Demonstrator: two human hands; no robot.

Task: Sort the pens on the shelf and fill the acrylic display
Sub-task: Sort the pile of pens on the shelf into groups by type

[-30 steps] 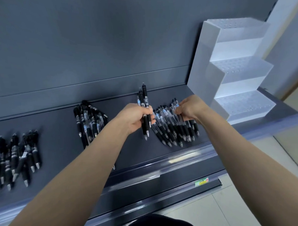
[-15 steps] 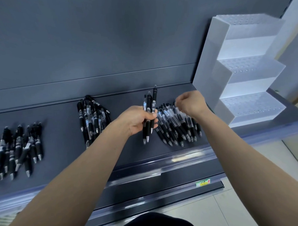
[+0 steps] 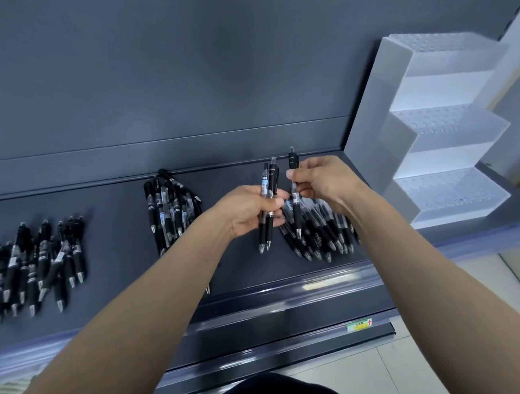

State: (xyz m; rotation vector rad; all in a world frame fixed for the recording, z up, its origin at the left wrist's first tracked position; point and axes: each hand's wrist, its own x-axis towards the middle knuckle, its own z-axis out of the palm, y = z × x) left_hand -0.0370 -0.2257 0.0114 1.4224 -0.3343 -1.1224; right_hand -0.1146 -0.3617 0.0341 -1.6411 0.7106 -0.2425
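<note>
Head view: a small bundle of pens (image 3: 269,181) is gripped upright in the left hand (image 3: 244,212), tips down, above the shelf (image 3: 113,209). A single pen (image 3: 297,216) is pinched by the right hand (image 3: 322,180) just beside the bundle, over the right-hand pile (image 3: 323,241). The acrylic display (image 3: 375,126) is seen standing at the shelf's right end, its tiers unfilled. Risk noted: as the single pen is passed across, the left grip may be loosened and pens dropped into the pile, whereby the sorting would be undone.
</note>
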